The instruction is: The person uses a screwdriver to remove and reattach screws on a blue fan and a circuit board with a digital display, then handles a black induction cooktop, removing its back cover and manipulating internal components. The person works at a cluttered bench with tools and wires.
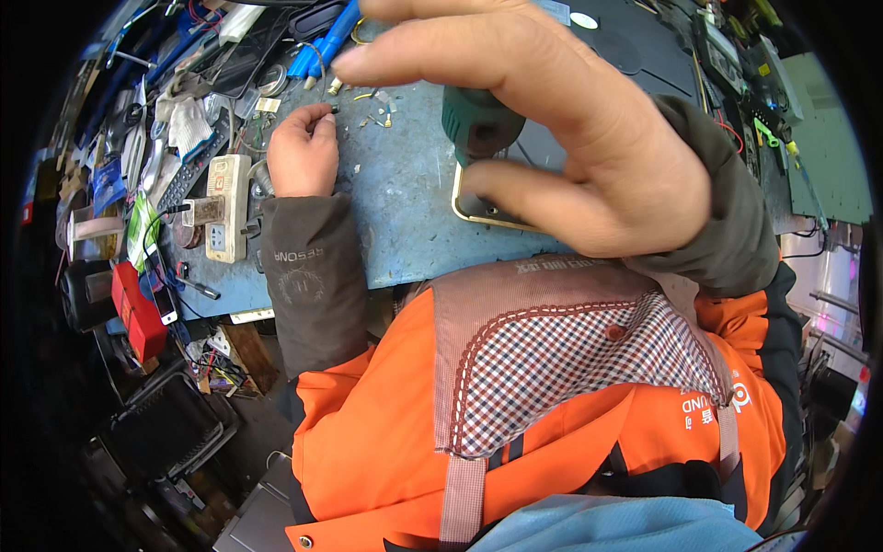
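My left hand [303,155] rests on the blue worktop [405,221], fingers closed in a pinch. A small dark piece [334,109] shows at its fingertips, too small to name. Much closer to the camera, my right hand [589,129] is raised, its thumb and forefinger wide apart, and I see nothing gripped in it. Behind the gap between them appears a dark green, ribbed, rounded thing [469,120], partly hidden by the hand. Below that lies a dark flat device with a pale gold edge [457,204], mostly covered by my right hand.
A white power strip [223,225] with a plug stands left of my left forearm. Tools, cables and a remote control crowd the left side. Blue-handled tools [322,46] and tiny parts [386,118] lie beyond my left hand. A red box [138,311] sits at the left edge.
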Demonstrator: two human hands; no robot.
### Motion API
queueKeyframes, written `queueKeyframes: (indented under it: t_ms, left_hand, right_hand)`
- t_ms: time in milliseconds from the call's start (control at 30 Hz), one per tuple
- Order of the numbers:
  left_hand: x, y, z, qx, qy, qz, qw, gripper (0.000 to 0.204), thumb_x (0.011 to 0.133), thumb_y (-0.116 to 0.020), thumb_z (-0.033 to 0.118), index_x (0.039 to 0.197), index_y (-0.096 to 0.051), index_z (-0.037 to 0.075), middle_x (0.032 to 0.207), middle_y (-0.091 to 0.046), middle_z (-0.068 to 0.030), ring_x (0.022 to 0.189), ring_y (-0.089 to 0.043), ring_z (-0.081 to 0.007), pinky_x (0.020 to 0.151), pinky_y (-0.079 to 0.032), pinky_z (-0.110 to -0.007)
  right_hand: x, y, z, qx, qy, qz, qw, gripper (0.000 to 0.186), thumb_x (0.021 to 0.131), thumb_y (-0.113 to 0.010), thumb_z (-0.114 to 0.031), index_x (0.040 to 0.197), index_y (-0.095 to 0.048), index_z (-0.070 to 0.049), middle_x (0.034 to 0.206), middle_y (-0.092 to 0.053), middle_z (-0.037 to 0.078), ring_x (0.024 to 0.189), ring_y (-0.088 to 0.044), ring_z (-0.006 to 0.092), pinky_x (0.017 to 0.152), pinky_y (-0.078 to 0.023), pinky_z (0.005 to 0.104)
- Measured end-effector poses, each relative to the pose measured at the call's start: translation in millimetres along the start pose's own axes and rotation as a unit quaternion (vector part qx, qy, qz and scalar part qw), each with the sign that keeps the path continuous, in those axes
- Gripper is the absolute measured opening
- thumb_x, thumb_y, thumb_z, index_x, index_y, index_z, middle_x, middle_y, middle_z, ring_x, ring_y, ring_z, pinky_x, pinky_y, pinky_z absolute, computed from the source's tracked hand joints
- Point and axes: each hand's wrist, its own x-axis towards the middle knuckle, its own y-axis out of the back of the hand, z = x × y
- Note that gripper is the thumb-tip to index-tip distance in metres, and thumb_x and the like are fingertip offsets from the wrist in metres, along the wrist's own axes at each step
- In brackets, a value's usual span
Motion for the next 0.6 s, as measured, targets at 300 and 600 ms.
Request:
queueKeyframes:
  t_ms: [300, 600]
  left_hand:
    - [21.6, -20.2, 26.4, 0.194, -0.188, 0.047, 0.962, 0.022, 0.092, -0.069, 0.021, 0.108, -0.079, 0.008, 0.104, -0.07, -0.0178, 0.099, -0.067, -0.0397, 0.087, -0.054, -0.047]
    - [32.6, -25.2, 17.6, 0.167, -0.122, 0.01, 0.978, 0.021, 0.089, -0.072, 0.027, 0.099, -0.08, 0.011, 0.104, -0.071, -0.0174, 0.1, -0.068, -0.0378, 0.088, -0.054, -0.048]
  right_hand:
    - [9.7, 1.0, -29.6, -0.003, -0.127, 0.002, 0.992, 0.08, 0.083, -0.073, 0.005, 0.157, -0.041, -0.002, 0.126, -0.064, 0.019, 0.098, -0.066, 0.0327, 0.083, -0.055, 0.0395]
    - [19.0, -28.3, 13.3, -0.047, 0.126, 0.129, 0.983, 0.076, 0.084, -0.07, 0.006, 0.154, -0.042, 0.002, 0.129, -0.062, 0.016, 0.106, -0.062, 0.0327, 0.097, -0.05, 0.0404]
